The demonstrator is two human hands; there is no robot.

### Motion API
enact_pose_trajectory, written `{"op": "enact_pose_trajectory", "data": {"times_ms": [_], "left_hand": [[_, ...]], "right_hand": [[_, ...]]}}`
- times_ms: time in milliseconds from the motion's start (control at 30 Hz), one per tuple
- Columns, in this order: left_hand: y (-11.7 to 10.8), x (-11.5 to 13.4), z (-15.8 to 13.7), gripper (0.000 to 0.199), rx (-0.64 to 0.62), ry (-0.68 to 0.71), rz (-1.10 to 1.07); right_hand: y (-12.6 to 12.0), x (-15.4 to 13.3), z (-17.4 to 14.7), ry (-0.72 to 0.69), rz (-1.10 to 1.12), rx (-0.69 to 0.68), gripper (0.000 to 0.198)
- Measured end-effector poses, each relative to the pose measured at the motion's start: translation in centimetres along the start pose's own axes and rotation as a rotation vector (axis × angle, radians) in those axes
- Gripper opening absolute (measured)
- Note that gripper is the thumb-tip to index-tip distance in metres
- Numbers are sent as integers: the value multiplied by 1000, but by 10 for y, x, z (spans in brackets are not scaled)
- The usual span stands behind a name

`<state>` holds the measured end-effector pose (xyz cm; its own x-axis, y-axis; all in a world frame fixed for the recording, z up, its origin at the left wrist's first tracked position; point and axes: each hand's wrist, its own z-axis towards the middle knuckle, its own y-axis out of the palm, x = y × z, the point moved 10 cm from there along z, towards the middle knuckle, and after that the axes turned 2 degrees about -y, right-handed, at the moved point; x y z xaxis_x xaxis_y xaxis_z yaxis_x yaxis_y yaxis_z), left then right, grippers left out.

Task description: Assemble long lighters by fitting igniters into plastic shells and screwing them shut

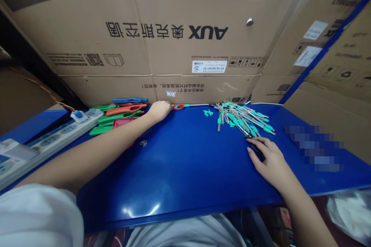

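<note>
Light is being reflected by the blue counter (174, 173), most brightly toward its near edge. Below that edge, pale clothing (185, 233) is being glimpsed, and a white sleeve (40, 212) is being seen at the lower left. By the right hand (268, 158), a dark-handled tool (257, 149) is being held, its handle being pinched between the thumb and the bent fingers. Its front end is being pointed at the pile beyond; whether that pile is being touched cannot be told. Along the left side, a white power strip (58, 139) is being occupied by a plug (79, 116). Small metal bits (143, 143) are being passed by the outstretched left forearm. Farther back, green, orange, red and blue handles (126, 111) are being kept in a stack. Beside them, a red-handled lighter (179, 107) is being gripped by the left hand (160, 111), whose fingers are being curled together over the handle; its metal tube is being directed rightward along the counter's back edge. Small green pieces (208, 112) are being left near a pile of metal tubes (242, 117) with green collars. Behind everything, the counter is being backed by printed cardboard (162, 4), its lettering being shown upside down.
</note>
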<state>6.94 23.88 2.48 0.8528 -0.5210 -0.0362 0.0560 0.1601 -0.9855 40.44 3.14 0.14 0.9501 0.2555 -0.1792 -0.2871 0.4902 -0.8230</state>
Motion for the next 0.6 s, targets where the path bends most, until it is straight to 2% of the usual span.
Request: {"op": "enact_pose_trajectory", "data": {"times_ms": [200,300,433,533,600], "left_hand": [[-18,9,-15,34,36,-89,50],[-38,17,-37,45,72,-103,30],[-62,12,-78,45,63,-146,0],[-64,-9,-111,33,-58,-194,-50],[-58,-19,-133,30,-182,-139,-51]], "right_hand": [[1,4,-1,28,0,35,34],[2,6,-2,42,7,56,35],[1,5,-2,44,-15,76,35],[-18,-13,3,-22,-71,152,34],[-38,-33,8,-97,-64,234,27]]}}
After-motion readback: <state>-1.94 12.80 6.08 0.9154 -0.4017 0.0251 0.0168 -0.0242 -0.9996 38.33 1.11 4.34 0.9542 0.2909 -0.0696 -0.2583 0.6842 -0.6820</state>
